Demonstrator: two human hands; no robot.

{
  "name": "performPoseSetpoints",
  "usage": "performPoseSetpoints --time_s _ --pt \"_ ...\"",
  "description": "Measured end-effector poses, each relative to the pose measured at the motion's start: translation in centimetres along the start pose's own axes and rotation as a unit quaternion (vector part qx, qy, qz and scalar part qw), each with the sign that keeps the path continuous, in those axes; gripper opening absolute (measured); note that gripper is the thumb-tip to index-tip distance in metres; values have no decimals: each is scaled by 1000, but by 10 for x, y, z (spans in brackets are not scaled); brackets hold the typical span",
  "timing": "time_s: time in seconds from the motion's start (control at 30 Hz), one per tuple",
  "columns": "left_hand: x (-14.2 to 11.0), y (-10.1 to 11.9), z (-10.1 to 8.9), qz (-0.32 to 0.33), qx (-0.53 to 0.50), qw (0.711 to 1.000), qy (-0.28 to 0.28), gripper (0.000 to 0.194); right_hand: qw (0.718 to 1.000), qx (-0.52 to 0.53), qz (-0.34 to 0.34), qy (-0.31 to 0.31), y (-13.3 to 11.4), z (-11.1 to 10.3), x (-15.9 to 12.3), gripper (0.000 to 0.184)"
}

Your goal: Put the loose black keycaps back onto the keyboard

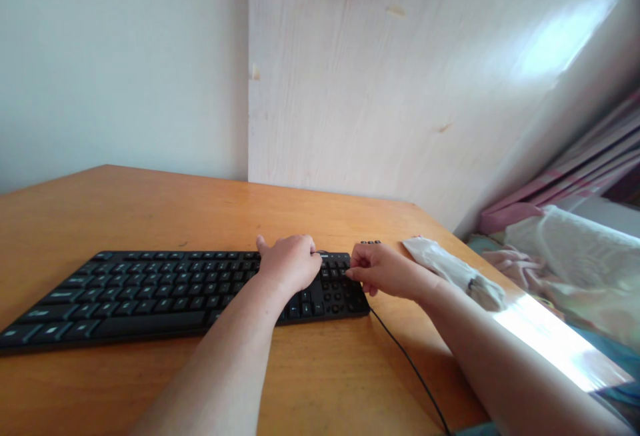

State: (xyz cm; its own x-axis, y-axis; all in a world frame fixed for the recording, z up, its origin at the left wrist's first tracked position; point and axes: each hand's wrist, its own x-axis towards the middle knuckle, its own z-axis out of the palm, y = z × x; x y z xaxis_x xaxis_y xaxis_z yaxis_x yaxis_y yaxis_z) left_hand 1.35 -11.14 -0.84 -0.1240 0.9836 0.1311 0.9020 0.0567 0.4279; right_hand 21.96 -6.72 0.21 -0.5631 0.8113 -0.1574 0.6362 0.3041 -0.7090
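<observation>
A black keyboard (150, 289) lies flat on the wooden desk, its long side running left to right. Over its navigation keys rests my left hand (290, 264), fingers curled down at the back edge and gripping it, one finger sticking out to the left. My right hand (376, 268) is closed in a pinch at the right edge of the number pad (334, 289); whatever sits between the fingertips is hidden. Parts of the number pad show small bare sockets without keycaps. Just behind my right hand, several small black keycaps (371, 243) lie in a row on the desk.
A clear plastic bag (435, 259) with a greyish bundle (486, 292) lies at the desk's right edge. From the keyboard's right end a black cable (410, 359) runs toward me. Bedding (565, 256) is beyond the desk on the right; a wall panel (340, 89) stands behind.
</observation>
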Motion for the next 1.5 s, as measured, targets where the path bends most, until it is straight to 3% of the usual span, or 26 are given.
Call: performPoseSetpoints --time_s 0.67,0.97,1.23,1.33,1.5 --pt "0 0 1 -3 3 1000 -4 20 992 -102 -64 -30 -2 -7 -10 4" --pt "-1 1 -1 -1 1 1000 -7 19 996 -27 -15 -89 1 -13 -3 9" --pt "0 0 0 2 2 1000 -7 20 993 -26 -4 -119 4 -13 2 9" --pt "0 0 0 -2 -5 1000 -9 20 994 -18 -7 -110 6 -17 0 13" --pt "-1 0 -2 6 -7 1000 -8 19 999 -41 -6 -26 6 -31 -6 21"
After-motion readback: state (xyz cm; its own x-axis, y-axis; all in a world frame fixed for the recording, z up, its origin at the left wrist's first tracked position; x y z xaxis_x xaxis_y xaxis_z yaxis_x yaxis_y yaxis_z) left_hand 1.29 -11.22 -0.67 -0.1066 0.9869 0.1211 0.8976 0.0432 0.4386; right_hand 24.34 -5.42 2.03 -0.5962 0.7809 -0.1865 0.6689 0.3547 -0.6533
